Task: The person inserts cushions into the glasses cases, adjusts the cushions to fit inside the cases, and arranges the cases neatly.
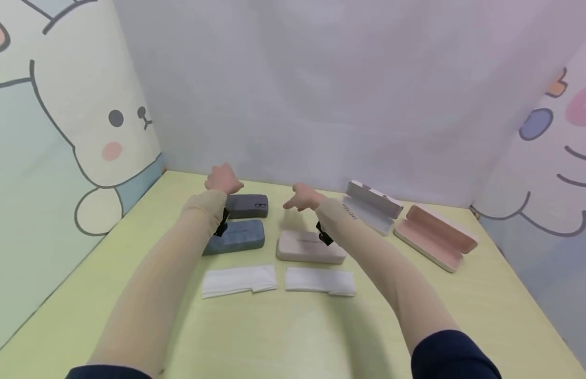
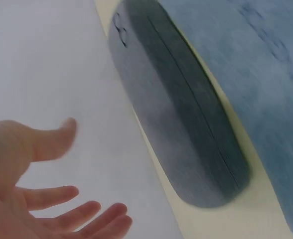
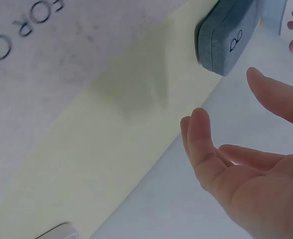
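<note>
My left hand (image 1: 223,179) hovers at the back left, just behind a dark grey glasses case (image 1: 247,206) with a small glasses print. In the left wrist view its fingers (image 2: 67,199) are spread and loosely bent, apart from that case. The right hand (image 1: 304,197) is held above the table behind a closed pale pink glasses case (image 1: 302,247) and grips nothing; its thumb (image 3: 276,97) stands away from the fingers. A closed blue glasses case (image 1: 240,236) lies in front of the grey one, partly covered by the left forearm.
Two folded white cloths (image 1: 240,279) lie side by side nearer me. On the right stand an opened whitish case (image 1: 373,208) and an opened pink case (image 1: 435,239). A pale wall (image 1: 311,105) rises behind the yellow table (image 1: 255,337).
</note>
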